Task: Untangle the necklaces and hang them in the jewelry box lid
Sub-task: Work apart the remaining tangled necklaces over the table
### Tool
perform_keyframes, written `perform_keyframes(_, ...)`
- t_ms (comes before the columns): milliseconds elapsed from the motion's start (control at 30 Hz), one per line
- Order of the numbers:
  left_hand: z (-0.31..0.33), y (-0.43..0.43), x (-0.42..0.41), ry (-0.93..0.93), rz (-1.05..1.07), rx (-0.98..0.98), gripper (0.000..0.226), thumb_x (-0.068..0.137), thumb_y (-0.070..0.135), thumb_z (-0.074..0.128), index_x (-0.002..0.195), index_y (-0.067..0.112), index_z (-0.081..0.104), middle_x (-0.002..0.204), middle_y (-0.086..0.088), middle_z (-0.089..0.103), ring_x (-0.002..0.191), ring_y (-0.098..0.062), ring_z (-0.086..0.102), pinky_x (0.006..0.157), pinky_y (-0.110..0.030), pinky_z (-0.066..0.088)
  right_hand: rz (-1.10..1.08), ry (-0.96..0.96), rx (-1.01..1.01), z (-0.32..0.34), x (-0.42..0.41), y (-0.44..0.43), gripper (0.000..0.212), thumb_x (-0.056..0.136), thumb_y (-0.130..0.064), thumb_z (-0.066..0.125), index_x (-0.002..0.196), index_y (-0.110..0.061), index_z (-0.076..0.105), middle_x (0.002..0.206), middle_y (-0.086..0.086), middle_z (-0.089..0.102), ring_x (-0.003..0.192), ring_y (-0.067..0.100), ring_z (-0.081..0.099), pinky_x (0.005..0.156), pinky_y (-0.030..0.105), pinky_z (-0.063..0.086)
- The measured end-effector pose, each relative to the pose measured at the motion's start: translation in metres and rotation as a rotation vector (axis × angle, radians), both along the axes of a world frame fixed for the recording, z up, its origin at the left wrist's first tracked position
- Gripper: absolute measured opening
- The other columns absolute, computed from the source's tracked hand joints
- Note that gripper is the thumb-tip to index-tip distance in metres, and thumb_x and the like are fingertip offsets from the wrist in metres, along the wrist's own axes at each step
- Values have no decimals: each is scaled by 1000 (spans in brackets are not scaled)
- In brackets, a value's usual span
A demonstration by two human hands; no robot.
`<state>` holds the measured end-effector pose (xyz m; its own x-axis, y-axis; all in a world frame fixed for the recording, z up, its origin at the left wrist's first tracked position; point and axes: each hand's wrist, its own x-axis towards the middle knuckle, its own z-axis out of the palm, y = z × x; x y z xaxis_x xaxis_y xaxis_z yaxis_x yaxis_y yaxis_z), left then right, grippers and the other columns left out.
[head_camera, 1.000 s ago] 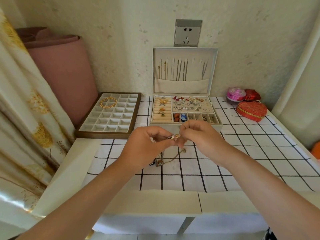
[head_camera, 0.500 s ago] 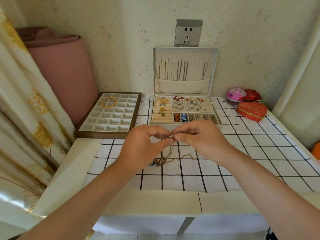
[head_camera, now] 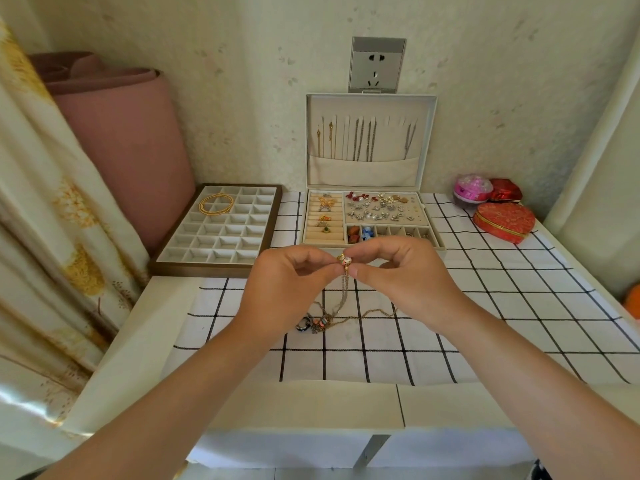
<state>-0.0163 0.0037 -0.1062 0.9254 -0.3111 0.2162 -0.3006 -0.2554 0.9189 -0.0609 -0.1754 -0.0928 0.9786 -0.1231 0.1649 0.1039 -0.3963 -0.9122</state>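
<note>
My left hand [head_camera: 287,289] and my right hand [head_camera: 405,278] meet above the checked cloth and both pinch a small gold charm [head_camera: 345,260] at the top of a tangled necklace chain [head_camera: 343,299]. The chain hangs down from the charm to a knot of chains and beads [head_camera: 317,322] lying on the cloth under my left hand. Behind my hands stands the open cream jewelry box [head_camera: 372,216]. Its upright lid [head_camera: 370,140] holds several chains on hooks above a fabric pocket.
A brown tray of square compartments [head_camera: 218,230] with a gold bangle [head_camera: 215,203] lies at the left. A red heart-shaped box [head_camera: 504,221], a pink round box [head_camera: 472,188] and a red box sit at the right. A curtain hangs along the left edge.
Both hands have lifted a little toward the box with the charm between them, and the chain now hangs straighter from the charm down to the knot.
</note>
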Motion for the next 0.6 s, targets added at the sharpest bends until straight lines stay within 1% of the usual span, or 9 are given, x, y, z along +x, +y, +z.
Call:
perform_keyframes(100, -5, 1, 2, -163, 45, 200, 3, 89, 31, 72, 89, 32, 75, 81, 20, 70, 82, -3, 64, 74, -28, 54, -15, -7, 18, 2, -1, 3, 20, 80, -8, 81, 99, -17, 79, 87, -3, 76, 53, -8, 57, 59, 9, 42)
perform_keyframes(133, -5, 1, 1, -215, 48, 249, 3, 90, 32, 70, 89, 34, 72, 81, 21, 68, 82, -2, 62, 73, -29, 54, -26, -5, 16, 2, -1, 3, 21, 79, -10, 82, 98, -19, 79, 85, -4, 76, 55, -8, 58, 60, 9, 42)
perform_keyframes(233, -4, 0, -2, -362, 42, 413, 5, 95, 33, 61, 93, 38, 62, 85, 20, 61, 84, 2, 56, 72, -24, 50, -35, 0, -22, 0, 0, 5, 26, 75, -15, 86, 97, -26, 78, 84, -12, 76, 76, -8, 65, 68, 6, 42)
perform_keyframes(300, -5, -2, -3, -400, 30, 485, 5, 98, 32, 55, 98, 34, 60, 87, 17, 60, 83, -1, 56, 72, -26, 51, -43, -2, -32, -2, 1, 6, 25, 73, -16, 87, 94, -27, 78, 84, -12, 75, 80, -6, 66, 69, 6, 42)
perform_keyframes(333, -7, -3, -3, -336, 24, 427, 5, 99, 29, 54, 98, 30, 58, 85, 15, 62, 82, -3, 58, 71, -25, 52, -52, -1, -25, -2, 1, 6, 23, 74, -16, 87, 92, -27, 77, 82, -11, 74, 76, -7, 65, 68, 6, 42)
perform_keyframes(433, -3, -9, -4, 74, -12, 21, 9, 102, 16, 51, 95, 19, 56, 77, 14, 71, 76, 1, 64, 69, -11, 47, -62, 26, 22, -1, 1, 5, 18, 79, -15, 83, 92, -25, 78, 79, -9, 71, 65, -7, 60, 66, 10, 46)
perform_keyframes(500, 0, -11, -3, 239, -22, -83, 8, 102, 16, 51, 98, 19, 57, 79, 13, 75, 76, 0, 65, 67, -5, 44, -52, 48, 80, -1, 1, 3, 15, 82, -12, 81, 94, -21, 78, 81, -4, 73, 71, -4, 64, 70, 12, 50)
perform_keyframes(533, 2, -11, -2, 288, -34, -106, 7, 102, 17, 52, 100, 19, 58, 81, 10, 76, 75, -1, 65, 65, -4, 43, -49, 62, 129, 0, 1, 2, 15, 83, -10, 79, 95, -19, 78, 82, -2, 74, 72, -3, 65, 67, 12, 50)
perform_keyframes(600, 5, -10, 0, 330, -59, -161, 8, 99, 14, 57, 102, 17, 63, 79, 5, 76, 69, 1, 64, 64, -5, 45, -47, 101, 237, 3, 0, 1, 15, 84, -6, 76, 98, -11, 76, 76, -3, 72, 58, -3, 61, 53, 9, 45)
